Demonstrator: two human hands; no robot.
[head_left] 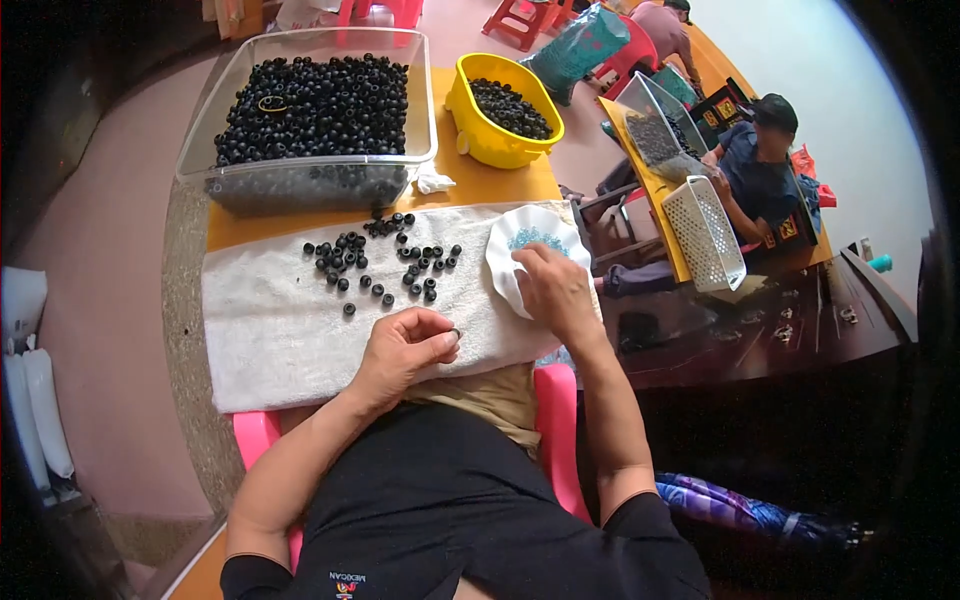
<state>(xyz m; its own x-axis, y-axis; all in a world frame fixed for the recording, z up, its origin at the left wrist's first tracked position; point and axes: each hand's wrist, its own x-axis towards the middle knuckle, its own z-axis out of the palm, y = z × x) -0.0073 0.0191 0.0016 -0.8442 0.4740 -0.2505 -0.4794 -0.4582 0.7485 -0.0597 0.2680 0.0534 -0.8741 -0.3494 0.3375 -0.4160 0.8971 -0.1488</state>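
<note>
My left hand [408, 350] pinches a small black bead-like piece [456, 334] between thumb and fingertips, just above a white towel [265, 335]. Over a white wavy-rimmed dish [505, 277] on the right, my right hand [556, 288] has its fingertips drawn together. They reach down beside a heap of tiny light-blue pieces [535, 237]; whatever is between them is hidden. Loose black round pieces with holes [345, 252] lie scattered on the towel, ahead of my left hand.
A clear plastic bin [425, 115] full of black pieces stands at the far left of the table. Beside it sits a yellow tub [470, 130] with more, and a crumpled white tissue [434, 181]. At another table, a person [760, 165] sits by a white perforated basket [705, 235].
</note>
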